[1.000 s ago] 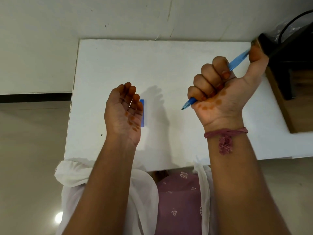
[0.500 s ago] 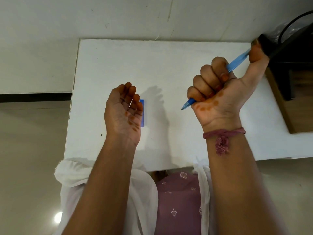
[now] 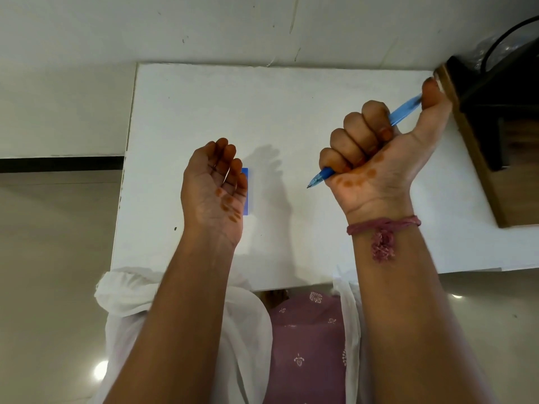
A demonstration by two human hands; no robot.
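Head view: the right hand (image 3: 376, 158) has the blue pen (image 3: 404, 111) locked in a full fist. Four fingers are curled round the barrel and the thumb (image 3: 431, 94) is capped over the back end. That reads to me as a grip for pressing the button, not for writing. The writing end pokes out below the little finger, aimed down and across toward the left hand (image 3: 213, 188), and it hangs clear of the desk (image 3: 262, 106).

As for the pen itself, it's a slim, light blue barrel, a touch see-through, tapering to a darker blue nose with a fine dark point showing. I'd judge the tip is out. The middle of the barrel is hidden inside the fist.

The left hand is palm up with its fingers loosely curled, holding nothing, raised above the desk and well apart from the pen tip. It looks free to take or steady something. A small blue block (image 3: 247, 199) lies flat on the desk at its little-finger side, partly covered by the hand from this angle.

A pink thread band (image 3: 382, 224) sits at the right wrist, and a wooden box (image 3: 522, 196) stands just beyond the right thumb.
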